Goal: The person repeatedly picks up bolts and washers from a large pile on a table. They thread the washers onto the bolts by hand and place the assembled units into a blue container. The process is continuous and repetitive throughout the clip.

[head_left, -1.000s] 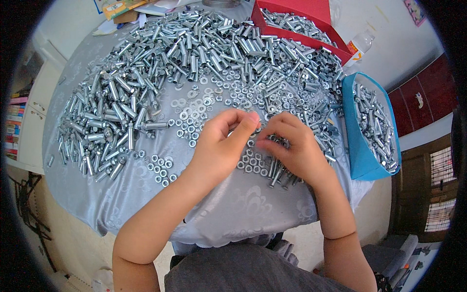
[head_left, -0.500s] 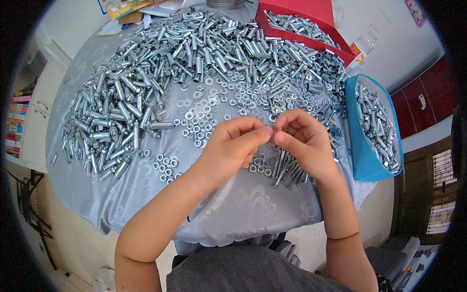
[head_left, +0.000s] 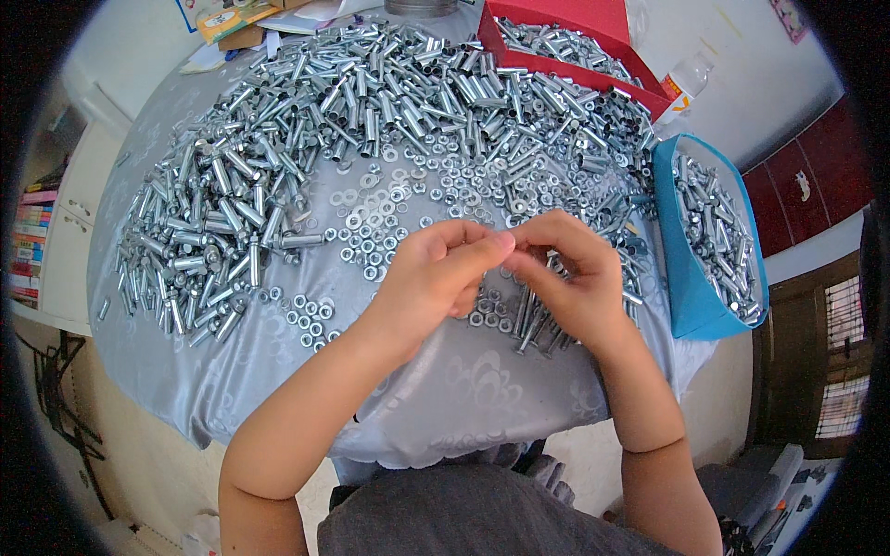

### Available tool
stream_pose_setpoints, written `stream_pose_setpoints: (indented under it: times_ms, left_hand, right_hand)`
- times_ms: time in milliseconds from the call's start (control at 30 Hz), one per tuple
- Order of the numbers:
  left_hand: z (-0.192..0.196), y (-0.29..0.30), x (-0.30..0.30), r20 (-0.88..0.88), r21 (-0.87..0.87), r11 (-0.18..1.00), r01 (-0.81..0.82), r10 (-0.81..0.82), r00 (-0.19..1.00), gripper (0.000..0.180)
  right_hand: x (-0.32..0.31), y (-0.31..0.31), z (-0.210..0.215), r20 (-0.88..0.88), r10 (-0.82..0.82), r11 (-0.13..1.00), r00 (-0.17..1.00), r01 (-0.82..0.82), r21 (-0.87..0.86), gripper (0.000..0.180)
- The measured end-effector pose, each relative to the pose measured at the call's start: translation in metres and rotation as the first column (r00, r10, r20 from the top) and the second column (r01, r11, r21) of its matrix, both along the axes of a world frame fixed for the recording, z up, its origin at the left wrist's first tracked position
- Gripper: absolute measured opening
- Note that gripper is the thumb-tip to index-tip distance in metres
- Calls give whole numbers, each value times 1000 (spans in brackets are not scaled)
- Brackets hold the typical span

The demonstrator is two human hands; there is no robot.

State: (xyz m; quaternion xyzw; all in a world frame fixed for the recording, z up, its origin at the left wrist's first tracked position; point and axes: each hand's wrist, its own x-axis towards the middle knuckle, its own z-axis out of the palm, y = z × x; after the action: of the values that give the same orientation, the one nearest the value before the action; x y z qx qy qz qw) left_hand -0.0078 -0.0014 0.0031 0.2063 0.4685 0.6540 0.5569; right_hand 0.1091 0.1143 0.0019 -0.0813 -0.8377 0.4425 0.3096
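My left hand (head_left: 436, 283) and my right hand (head_left: 575, 278) meet over the middle of the table, fingertips pinched together. Whatever lies between the fingers is hidden or too small to make out. Beneath and behind them are loose hex nuts (head_left: 366, 243) and flat washers (head_left: 371, 190). Long thin bolts (head_left: 530, 320) lie under my right hand, their heads toward me. A smaller group of nuts (head_left: 313, 320) sits left of my left wrist. Metal sleeves and sleeve bolts (head_left: 232, 199) form a big heap curving round the left and far side.
A red box (head_left: 640, 88) of metal pieces stands at the far right, beside a clear plastic bottle (head_left: 688, 82). Nearer is a blue fabric bin (head_left: 691, 287) full of bolts. Papers (head_left: 306, 20) lie at the far left. The round table has a grey patterned cloth (head_left: 445, 408).
My right hand has shifted slightly left, and its fingertips have closed in against those of my left hand. The view has tilted a little.
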Motion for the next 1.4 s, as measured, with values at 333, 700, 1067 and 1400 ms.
stream_pose_setpoints:
  times_ms: [333, 700, 1067, 1400]
  left_hand:
    - [6, -1, 7, -79, -11, 999, -52, 51, 996, 20]
    - [2, -2, -4, 69, 6, 995, -95, 94, 993, 23]
    - [-2, -3, -9, 152, 4, 997, -82, 80, 985, 25]
    - [-1, -1, -4, 108, -11, 997, -72, 73, 991, 25]
  right_hand:
    - [0, -7, 6, 19, -55, 958, 998, 58, -281, 21]
    - [-5, 10, -10, 201, -116, 903, 973, 19, 429, 25]
    - [-3, 13, -11, 148, -166, 897, 975, 87, 433, 24]
    - [-4, 12, -12, 249, -146, 830, 957, -19, 557, 19]
